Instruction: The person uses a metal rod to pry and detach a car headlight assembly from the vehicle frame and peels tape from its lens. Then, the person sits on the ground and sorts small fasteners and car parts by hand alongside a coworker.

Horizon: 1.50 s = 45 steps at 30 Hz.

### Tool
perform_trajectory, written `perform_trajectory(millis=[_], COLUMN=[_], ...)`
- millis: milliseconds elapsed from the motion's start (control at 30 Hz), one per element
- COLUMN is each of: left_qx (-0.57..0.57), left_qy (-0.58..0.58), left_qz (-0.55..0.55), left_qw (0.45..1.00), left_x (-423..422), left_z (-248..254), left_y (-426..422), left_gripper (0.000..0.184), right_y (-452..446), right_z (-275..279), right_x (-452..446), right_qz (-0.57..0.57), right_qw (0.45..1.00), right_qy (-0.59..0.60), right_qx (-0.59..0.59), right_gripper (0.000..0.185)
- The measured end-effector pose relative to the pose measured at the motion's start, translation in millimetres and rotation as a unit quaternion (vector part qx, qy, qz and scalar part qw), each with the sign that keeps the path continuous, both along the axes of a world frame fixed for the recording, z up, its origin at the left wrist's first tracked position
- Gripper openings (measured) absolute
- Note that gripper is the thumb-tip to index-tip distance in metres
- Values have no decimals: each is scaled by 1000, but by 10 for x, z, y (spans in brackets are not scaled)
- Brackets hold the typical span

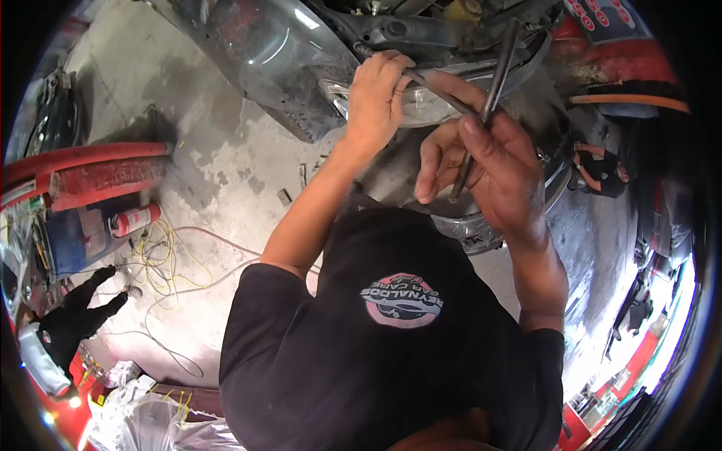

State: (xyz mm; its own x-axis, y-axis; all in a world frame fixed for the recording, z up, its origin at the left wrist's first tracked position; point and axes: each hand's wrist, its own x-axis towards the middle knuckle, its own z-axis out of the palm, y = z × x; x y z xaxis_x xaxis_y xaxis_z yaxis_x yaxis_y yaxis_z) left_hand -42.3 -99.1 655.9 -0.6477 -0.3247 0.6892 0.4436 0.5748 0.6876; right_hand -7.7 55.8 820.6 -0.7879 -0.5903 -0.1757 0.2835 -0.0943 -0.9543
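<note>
A dark metal T-handle wrench (pixel 502 68) is in front of me, its crossbar slanting across my right palm. My right hand (pixel 500 158) grips it where the shaft meets the bar, thumb pressed on top and the lower fingers loosely curled. The thin shaft runs up and left to my left hand (pixel 376 94), whose fingers are closed around its far part. Just past those fingers, a socket-like tip (pixel 363 49) lies at the inner fender edge; its seat cannot be made out. Below the hands is the car's headlight (pixel 432 105), beside the grey fender (pixel 263 45).
Small tools (pixel 302 174) lie on the concrete floor at left. A yellow hose (pixel 169 259) is coiled near a fire extinguisher (pixel 135 219) and a red bumper (pixel 109 180). One person (pixel 68 323) is at lower left, another (pixel 602 171) at right.
</note>
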Motion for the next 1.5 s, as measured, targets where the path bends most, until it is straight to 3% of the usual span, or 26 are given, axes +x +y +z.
perform_trajectory(millis=[167,233,300,333,367,400,433,500,533,600,633,700,733,800,867,967,1033,1100,1133,1200,1233,1333,1367,1400,1433,1500], left_qx=[34,26,19,14,9,32,55,29,36,53,52,-53,-80,-65,-91,-121,-127,-101,-105,-100,-97,-54,-58,-58,-56,-56], left_qy=[8,4,-6,-17,-13,-46,-80,-70,-54,-86,-82,-30,32,29,19,37,32,33,51,54,58,15,16,10,4,-13], left_qz=[-5,18,27,33,34,28,21,12,-1,-22,-19,21,35,25,31,44,43,43,50,43,41,27,25,30,35,29], left_qw=[999,999,999,999,999,998,995,997,998,995,995,998,996,997,995,991,990,993,992,993,993,998,998,998,998,998], left_x=[16,60,147,204,258,329,404,459,467,485,456,320,256,219,180,145,99,57,30,7,-4,58,78,97,140,253], left_z=[-5,-34,-30,-18,8,35,60,140,202,396,397,332,316,360,341,297,288,267,282,286,288,287,285,331,376,432], left_y=[-109,-128,-128,-111,-73,16,95,147,169,136,110,28,9,48,128,284,301,267,254,266,266,269,258,251,266,339], left_gripper=[22,26,31,37,37,43,49,55,54,49,49,42,38,38,39,40,40,41,42,42,42,46,46,48,50,53], right_y=[-191,-244,-162,-101,-85,-128,-144,-158,-144,-152,-147,-112,-45,192,408,500,556,678,622,385,323,227,241,244,225,204], right_z=[177,258,118,100,102,241,345,487,504,524,544,554,484,221,78,-51,7,29,19,-9,20,219,283,342,391,440], right_x=[-44,-96,-221,-312,-371,-384,-371,-356,-373,-464,-438,-345,-343,-391,-294,-289,-250,-128,-139,-146,-159,-274,-343,-393,-394,-364], right_qz=[79,162,143,244,329,428,423,449,446,252,252,124,123,-111,-141,-250,-274,-161,-164,-113,-117,-73,22,115,114,189], right_qw=[996,964,944,854,721,672,674,535,537,456,453,381,381,515,707,734,702,814,813,945,945,892,791,645,646,432], right_qy=[14,130,219,397,558,513,514,610,610,811,814,865,865,804,658,617,642,501,501,262,261,337,522,679,679,809], right_qx=[34,169,200,230,248,320,320,374,375,266,263,303,302,278,218,134,143,245,248,160,160,291,319,331,331,351], right_gripper=[38,30,24,23,22,20,20,26,26,35,35,38,38,28,27,23,24,30,30,37,37,48,47,47,47,33])
